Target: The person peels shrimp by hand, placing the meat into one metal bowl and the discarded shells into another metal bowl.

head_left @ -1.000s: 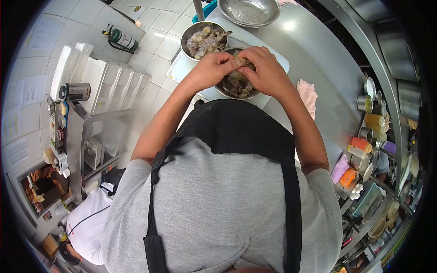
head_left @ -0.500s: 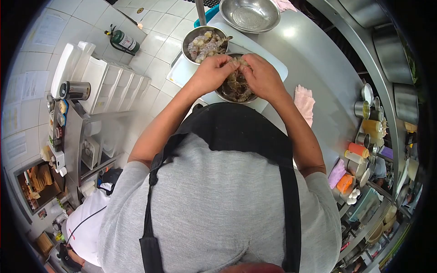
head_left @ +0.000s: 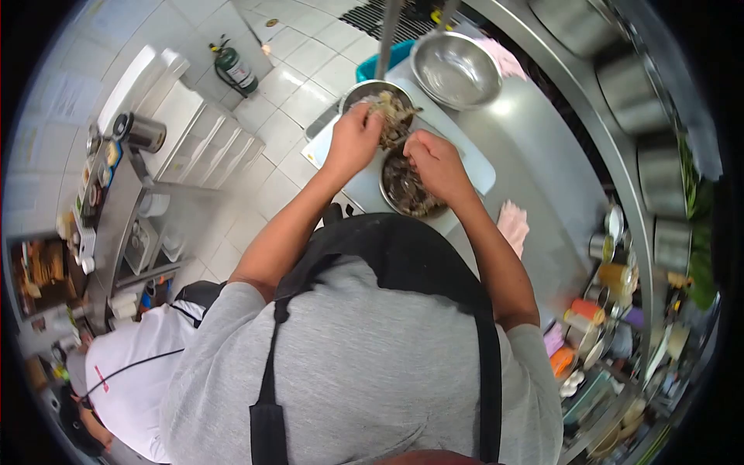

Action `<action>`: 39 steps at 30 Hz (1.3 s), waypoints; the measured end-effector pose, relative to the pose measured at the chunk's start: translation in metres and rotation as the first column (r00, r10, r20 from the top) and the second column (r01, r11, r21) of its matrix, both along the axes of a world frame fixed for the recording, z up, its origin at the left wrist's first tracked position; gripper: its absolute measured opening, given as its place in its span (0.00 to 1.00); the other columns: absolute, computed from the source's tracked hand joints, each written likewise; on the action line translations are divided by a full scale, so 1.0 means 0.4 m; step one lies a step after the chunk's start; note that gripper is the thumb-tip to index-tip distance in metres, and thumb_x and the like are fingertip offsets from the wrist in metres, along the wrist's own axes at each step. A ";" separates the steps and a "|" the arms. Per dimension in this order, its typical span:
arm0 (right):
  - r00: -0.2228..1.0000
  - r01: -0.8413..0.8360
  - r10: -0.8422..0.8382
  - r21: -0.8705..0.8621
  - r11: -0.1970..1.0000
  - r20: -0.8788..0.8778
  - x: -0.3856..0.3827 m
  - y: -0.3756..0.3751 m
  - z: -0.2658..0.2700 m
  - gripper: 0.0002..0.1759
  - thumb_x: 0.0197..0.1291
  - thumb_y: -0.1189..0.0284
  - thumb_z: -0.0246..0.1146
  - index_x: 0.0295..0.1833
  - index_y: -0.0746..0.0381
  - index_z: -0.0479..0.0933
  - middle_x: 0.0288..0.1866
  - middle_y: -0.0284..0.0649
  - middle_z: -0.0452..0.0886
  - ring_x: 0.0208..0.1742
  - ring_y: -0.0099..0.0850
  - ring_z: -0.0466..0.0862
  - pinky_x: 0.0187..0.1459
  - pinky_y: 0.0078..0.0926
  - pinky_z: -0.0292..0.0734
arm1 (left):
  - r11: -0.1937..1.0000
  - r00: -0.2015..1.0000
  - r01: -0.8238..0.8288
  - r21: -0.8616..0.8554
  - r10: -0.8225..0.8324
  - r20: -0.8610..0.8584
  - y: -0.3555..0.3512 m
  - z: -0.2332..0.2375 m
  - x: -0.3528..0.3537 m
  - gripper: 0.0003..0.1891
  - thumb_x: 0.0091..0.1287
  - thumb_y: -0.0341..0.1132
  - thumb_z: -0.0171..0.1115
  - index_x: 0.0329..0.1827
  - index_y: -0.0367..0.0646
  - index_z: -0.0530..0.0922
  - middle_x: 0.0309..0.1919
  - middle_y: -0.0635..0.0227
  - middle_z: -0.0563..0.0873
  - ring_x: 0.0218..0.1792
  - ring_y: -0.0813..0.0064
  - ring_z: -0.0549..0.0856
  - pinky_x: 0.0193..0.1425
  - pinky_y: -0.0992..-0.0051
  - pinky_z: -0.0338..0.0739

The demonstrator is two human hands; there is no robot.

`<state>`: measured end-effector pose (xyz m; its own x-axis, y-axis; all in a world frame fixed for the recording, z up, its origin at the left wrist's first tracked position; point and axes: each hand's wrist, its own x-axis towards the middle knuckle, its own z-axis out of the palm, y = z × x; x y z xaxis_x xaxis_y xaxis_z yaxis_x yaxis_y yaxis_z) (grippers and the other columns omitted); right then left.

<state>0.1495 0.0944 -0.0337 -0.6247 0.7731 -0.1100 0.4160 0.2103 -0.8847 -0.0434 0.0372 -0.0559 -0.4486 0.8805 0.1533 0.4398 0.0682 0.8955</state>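
Observation:
My left hand [head_left: 355, 141] is at the near side of a metal bowl [head_left: 349, 99] heaped with pale, peeled-looking shrimp [head_left: 397, 107]. Its fingers are closed on what looks like a shrimp [head_left: 384, 140] at the rim, slightly blurred. Curled into a loose fist, my right hand [head_left: 438, 164] is above the edge of a second metal bowl [head_left: 385, 192], which holds darker shrimp [head_left: 404, 184] that seem to have their shells on. Whatever the right fingers hold is hidden. Both bowls are on a white cutting board [head_left: 474, 172].
A perforated metal bowl [head_left: 456, 71] sits at the board's far end, with a teal tub [head_left: 401, 56] beside it. A pink cloth [head_left: 512, 226] lies on the steel counter [head_left: 535, 155] at right. At lower left is another person in a white shirt [head_left: 143, 372].
My hands, which were together over the nearer bowl, have parted. The left is now at the farther bowl; the right is curled over the nearer bowl. My view has turned.

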 end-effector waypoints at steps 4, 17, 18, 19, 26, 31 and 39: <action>0.997 -0.038 0.048 0.159 0.986 -0.058 -0.117 0.022 0.150 0.14 0.70 0.66 0.60 0.51 0.63 0.82 0.38 0.52 0.87 0.42 0.49 0.88 0.47 0.41 0.81 | 0.987 0.815 -0.161 0.015 0.124 0.567 -0.009 -0.033 -0.183 0.17 0.77 0.45 0.64 0.41 0.37 0.85 0.30 0.68 0.87 0.29 0.80 0.83 0.35 0.73 0.79; 0.853 -0.439 0.131 0.561 0.701 0.505 -0.461 0.213 0.129 0.27 0.66 0.60 0.67 0.63 0.66 0.81 0.61 0.55 0.86 0.60 0.51 0.86 0.63 0.46 0.80 | 0.957 0.646 -0.290 -0.011 0.204 0.736 -0.123 -0.003 -0.344 0.12 0.77 0.44 0.59 0.46 0.46 0.84 0.37 0.72 0.89 0.35 0.81 0.85 0.45 0.78 0.78; 0.899 -0.402 0.185 0.579 0.709 0.398 -0.435 0.188 0.115 0.27 0.65 0.62 0.69 0.66 0.63 0.80 0.59 0.52 0.86 0.57 0.50 0.87 0.60 0.43 0.81 | 0.969 0.666 -0.246 -0.009 0.176 0.725 -0.124 0.004 -0.333 0.12 0.77 0.44 0.60 0.46 0.45 0.84 0.37 0.73 0.89 0.35 0.81 0.85 0.46 0.78 0.78; 0.896 -0.409 0.191 0.573 0.711 0.402 -0.409 0.148 0.129 0.27 0.65 0.62 0.69 0.66 0.63 0.80 0.59 0.52 0.86 0.57 0.50 0.87 0.60 0.43 0.81 | 0.980 0.685 -0.198 -0.007 0.144 0.714 -0.123 0.005 -0.320 0.12 0.77 0.44 0.60 0.46 0.45 0.85 0.37 0.73 0.89 0.35 0.82 0.84 0.46 0.78 0.78; 0.962 -0.270 0.245 0.527 0.806 0.119 -0.182 0.046 0.147 0.23 0.68 0.69 0.66 0.68 0.55 0.78 0.53 0.46 0.85 0.54 0.48 0.85 0.55 0.43 0.81 | 0.940 0.702 0.339 0.033 -0.276 0.657 -0.037 0.069 -0.131 0.15 0.82 0.46 0.56 0.44 0.44 0.83 0.35 0.76 0.86 0.36 0.84 0.82 0.45 0.78 0.76; 0.985 -0.166 0.085 0.708 0.686 0.149 -0.042 0.031 0.112 0.15 0.68 0.74 0.62 0.59 0.62 0.77 0.48 0.49 0.82 0.50 0.51 0.84 0.52 0.47 0.80 | 0.878 0.627 0.478 -0.028 -0.319 0.710 -0.009 0.111 0.019 0.16 0.83 0.43 0.51 0.39 0.42 0.79 0.29 0.74 0.81 0.30 0.82 0.79 0.34 0.78 0.72; 0.999 0.046 -0.025 0.723 0.689 -0.040 0.046 0.025 0.022 0.12 0.66 0.76 0.61 0.54 0.63 0.77 0.42 0.51 0.83 0.44 0.54 0.85 0.48 0.50 0.81 | 0.796 0.747 0.577 -0.182 -0.424 0.513 0.022 0.106 0.086 0.16 0.81 0.41 0.52 0.35 0.42 0.77 0.28 0.74 0.78 0.28 0.82 0.76 0.32 0.79 0.69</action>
<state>0.1680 0.1045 -0.0247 -0.5896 0.6278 0.5082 0.4171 0.7754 -0.4741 -0.0089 0.0458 -0.0135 0.1223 0.9575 -0.2613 0.0711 0.2541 0.9646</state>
